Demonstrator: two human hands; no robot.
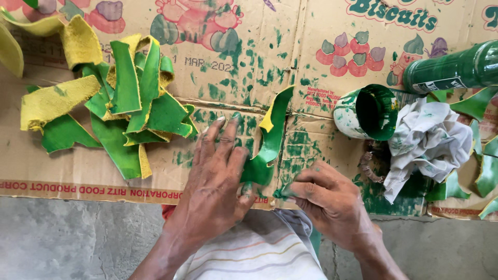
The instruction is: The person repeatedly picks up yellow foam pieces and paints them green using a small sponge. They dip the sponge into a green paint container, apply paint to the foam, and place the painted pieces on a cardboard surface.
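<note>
On the cardboard sheet (244, 72), green strip (270, 140) lies under flat, spread left hand (215, 179); right hand (324, 199) pinches a small dauber at its lower end.

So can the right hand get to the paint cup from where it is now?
Probably yes: the right hand lies just below-left of the paint cup, with only bare paint-smeared cardboard between; the crumpled cloth sits off to the side.

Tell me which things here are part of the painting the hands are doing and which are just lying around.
In use:
left hand
right hand
green strip
paint cup

Lying about:
pile of strips
rag
green bottle
cardboard
</note>
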